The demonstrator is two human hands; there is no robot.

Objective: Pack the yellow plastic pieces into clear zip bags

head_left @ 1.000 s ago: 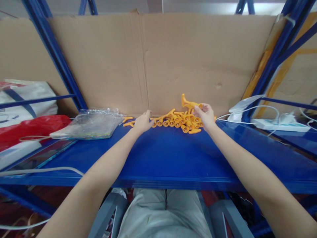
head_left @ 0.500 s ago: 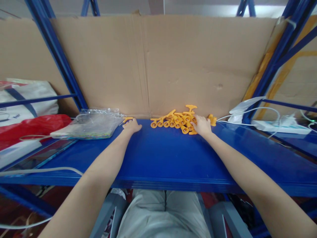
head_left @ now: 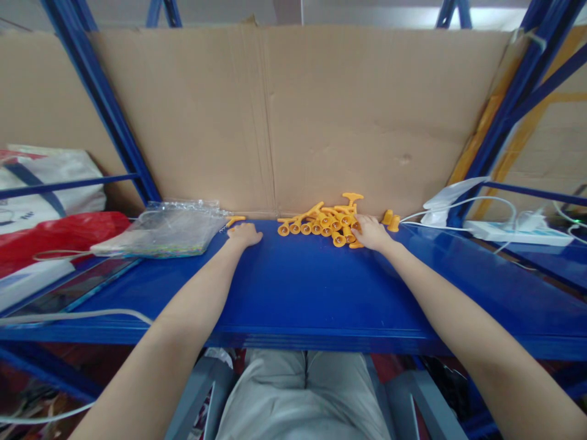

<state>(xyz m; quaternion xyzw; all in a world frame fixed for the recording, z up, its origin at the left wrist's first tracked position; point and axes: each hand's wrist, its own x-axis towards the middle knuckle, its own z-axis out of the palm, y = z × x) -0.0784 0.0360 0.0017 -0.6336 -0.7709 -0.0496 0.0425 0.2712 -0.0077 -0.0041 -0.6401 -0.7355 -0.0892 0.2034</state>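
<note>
Yellow plastic pieces with round cup-like ends (head_left: pixel 316 228) lie heaped against the cardboard, most openings facing me. A T-shaped yellow piece (head_left: pixel 353 198) stands out at the top of the heap. My right hand (head_left: pixel 372 233) is at the heap's right end, thumb and fingers closed around a cup-ended piece, partly hidden by the hand. My left hand (head_left: pixel 246 234) rests on the tabletop left of the heap, thumb stretched out and fingers lightly bent. Just behind its fingers lies a single yellow piece (head_left: pixel 236 219). Two upright yellow pieces (head_left: pixel 391 220) stand right of my right hand.
A clear plastic bag (head_left: pixel 165 229) lies left of my left hand, beside a red bag (head_left: pixel 68 235). White cables and a power strip (head_left: pixel 518 232) sit at the right. A cardboard panel (head_left: pixel 321 116) backs the blue table (head_left: pixel 316 287), between blue posts.
My right hand has shifted slightly left, and the nearby cup-ended pieces have moved a little left with it. My left hand has barely moved.
</note>
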